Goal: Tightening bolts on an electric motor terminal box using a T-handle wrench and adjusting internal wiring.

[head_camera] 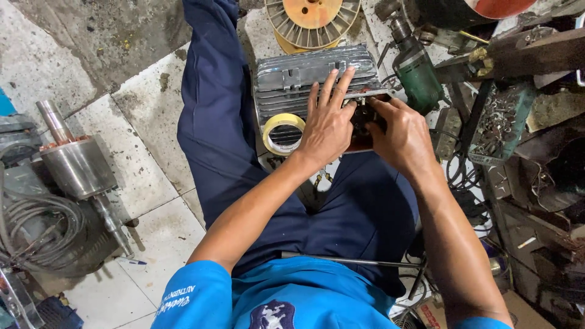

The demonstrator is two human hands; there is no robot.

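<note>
Silver ribbed motor housing (298,79) under flat, open left hand (326,125), right hand (402,137) beside — grip unclear

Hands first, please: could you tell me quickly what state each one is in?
Left hand: open, fingers flat on the finned motor housing.
Right hand: closed on a small dark part.

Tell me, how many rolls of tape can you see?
1. A yellow tape roll lies against the ribbed motor housing, just beside the left hand. Others may be hidden in the clutter.
</note>
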